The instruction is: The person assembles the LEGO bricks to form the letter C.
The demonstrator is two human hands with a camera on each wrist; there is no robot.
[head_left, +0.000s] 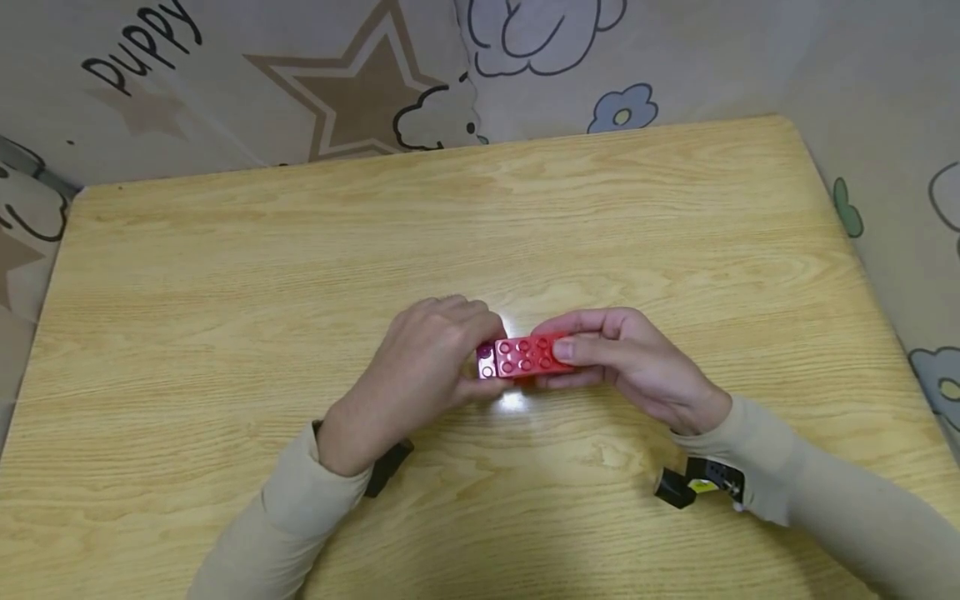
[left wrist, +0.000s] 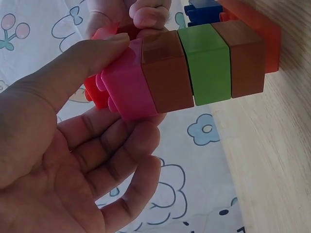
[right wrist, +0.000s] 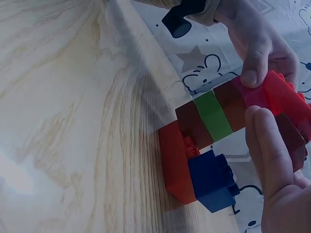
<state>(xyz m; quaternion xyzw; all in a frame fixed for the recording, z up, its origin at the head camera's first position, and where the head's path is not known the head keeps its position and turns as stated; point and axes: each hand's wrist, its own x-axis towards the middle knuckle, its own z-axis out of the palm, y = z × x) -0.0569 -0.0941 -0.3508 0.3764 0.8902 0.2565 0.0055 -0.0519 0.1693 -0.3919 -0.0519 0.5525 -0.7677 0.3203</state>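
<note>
A column of toy building bricks stands on the table, with a lower brown brick [right wrist: 194, 124], a green brick [left wrist: 209, 70], an upper brown brick [left wrist: 167, 73] and a pink brick [left wrist: 129, 82]. My left hand [head_left: 427, 358] pinches the column's top at the pink brick, thumb on one side and fingers on the other. Across the top lies a long red brick [head_left: 525, 357], reaching to the right. My right hand [head_left: 637, 358] grips its right end, thumb on the studs. Another brown brick [right wrist: 291, 138] sits under the red brick, partly behind the right fingers.
An orange-red base brick [right wrist: 175, 165] rests on the wooden table [head_left: 300, 242] beneath the column. Beside the column, a blue brick [right wrist: 211, 179] sits on that base. A patterned wall [head_left: 540, 83] borders the table's far edge. Each wrist wears a black camera [head_left: 675, 488].
</note>
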